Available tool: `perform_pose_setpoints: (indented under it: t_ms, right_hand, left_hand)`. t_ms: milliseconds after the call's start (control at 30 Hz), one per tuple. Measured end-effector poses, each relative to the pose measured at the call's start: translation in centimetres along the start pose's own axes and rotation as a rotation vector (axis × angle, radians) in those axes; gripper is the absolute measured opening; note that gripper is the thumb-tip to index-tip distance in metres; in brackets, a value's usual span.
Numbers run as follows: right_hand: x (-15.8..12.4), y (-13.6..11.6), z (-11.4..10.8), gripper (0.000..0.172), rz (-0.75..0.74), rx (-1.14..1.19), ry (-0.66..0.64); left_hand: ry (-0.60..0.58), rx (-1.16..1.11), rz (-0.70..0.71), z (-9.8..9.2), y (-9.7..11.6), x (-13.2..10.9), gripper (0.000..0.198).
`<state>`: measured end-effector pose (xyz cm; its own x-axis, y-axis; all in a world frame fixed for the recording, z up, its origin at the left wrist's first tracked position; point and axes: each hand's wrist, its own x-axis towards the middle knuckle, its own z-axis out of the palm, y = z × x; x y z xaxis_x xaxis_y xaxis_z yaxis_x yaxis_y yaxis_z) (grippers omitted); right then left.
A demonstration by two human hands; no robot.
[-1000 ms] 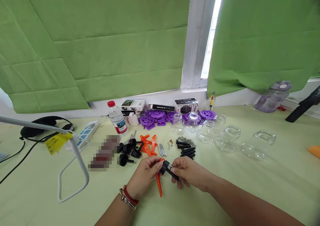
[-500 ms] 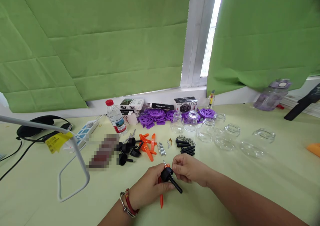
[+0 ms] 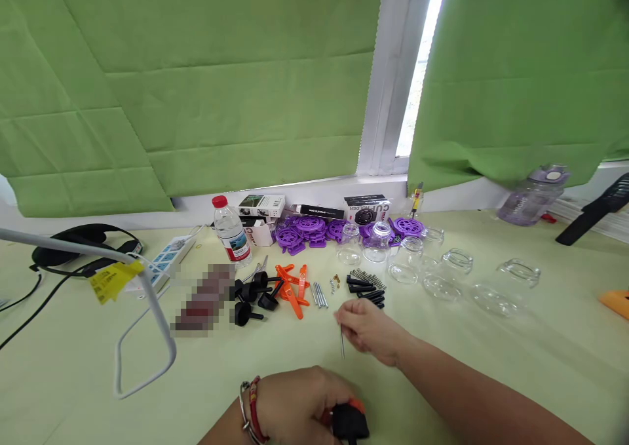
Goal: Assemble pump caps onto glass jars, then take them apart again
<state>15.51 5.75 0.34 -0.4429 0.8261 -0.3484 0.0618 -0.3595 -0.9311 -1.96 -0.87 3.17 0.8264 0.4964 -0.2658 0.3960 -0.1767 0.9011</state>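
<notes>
My left hand [image 3: 302,402], low in the view and a little blurred, is closed around a black cup-shaped part [image 3: 350,422] with an orange piece [image 3: 356,404] at its top. The lower end of this part runs out of the picture. To the right and farther up, my right hand [image 3: 366,327] pinches a thin metal pin [image 3: 343,343] that points down over the table. Just beyond the right hand lie black plastic stems [image 3: 371,294] and small springs [image 3: 368,276]. Several metal pins [image 3: 319,295] lie side by side to its left.
Orange levers [image 3: 292,294] and black cup-shaped parts [image 3: 253,291] lie left of the pins. Behind are purple discs [image 3: 309,227], boxes [image 3: 366,210] and a water bottle [image 3: 232,232]. Clear glass jars [image 3: 405,261] spread rightward. A white metal frame [image 3: 170,347] stands at left.
My left hand has moved down toward me and turned with the black part. My right hand has come away from it and now shows a metal pin between its fingers.
</notes>
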Motion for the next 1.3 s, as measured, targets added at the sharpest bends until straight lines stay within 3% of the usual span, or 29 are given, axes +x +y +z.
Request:
perform_pose_setpoints:
  t_ms: [67, 133, 267, 333, 400, 633, 700, 767, 867, 967, 1167, 1233, 1300]
  right_hand:
    - [0.9, -0.6, -0.5, 0.027, -0.135, -0.016, 0.136]
    - [1.8, -1.2, -1.0, 0.019, -0.277, -0.141, 0.23]
    - [3.3, -1.5, -1.4, 0.012, -0.468, -0.738, 0.287]
    - [3.8, -1.3, -1.0, 0.017, -0.492, -1.063, 0.273]
    - [4.1, -0.9, -0.4, 0.019, -0.478, -1.226, 0.25]
    - [3.7, -0.8, 0.3, 0.021, -0.436, -1.326, 0.188]
    - [3.2, -1.1, 0.4, 0.022, -0.474, -1.261, 0.192]
    - [2.5, -1.2, 0.8, 0.026, -0.47, -1.046, 0.153]
    - [1.4, -0.9, 1.6, 0.028, -0.303, -0.587, -0.038]
    - [0.7, -0.6, 2.2, 0.031, -0.182, -0.342, -0.167]
    - [0.1, -2.2, 0.7, 0.042, -0.198, -0.111, 0.022]
    - [-0.4, -3.1, -0.6, 0.048, -0.239, -0.02, 0.134]
    - [-1.2, -3.7, -2.0, 0.052, -0.307, 0.06, 0.249]
  left_hand:
    - [0.012, -0.051, 0.019, 0.0, 0.1, -0.1, 0.033]
    - [0.1, -0.157, 0.009, -0.2, 0.1, -0.2, 0.033]
    - [0.388, -0.381, 0.001, -1.3, -0.4, -0.2, 0.029]
    - [0.545, -0.408, -0.021, -1.9, -0.8, -0.2, 0.028]
    - [0.662, -0.415, -0.057, -2.5, -1.2, -0.2, 0.028]
    - [0.801, -0.373, -0.15, -3.0, -2.4, 0.0, 0.036]
    - [0.813, -0.355, -0.155, -3.1, -2.8, 0.0, 0.035]
    - [0.809, -0.355, -0.141, -3.0, -2.8, 0.0, 0.031]
    - [0.753, -0.379, -0.079, -2.8, -2.4, -0.1, 0.027]
    - [0.629, -0.419, -0.05, -2.6, -1.8, -0.3, 0.031]
    - [0.515, -0.458, -0.076, -2.6, -2.5, -0.2, 0.029]
    - [0.57, -0.445, -0.11, -2.8, -2.7, -0.3, 0.034]
    - [0.708, -0.393, -0.126, -3.1, -2.6, -0.8, 0.042]
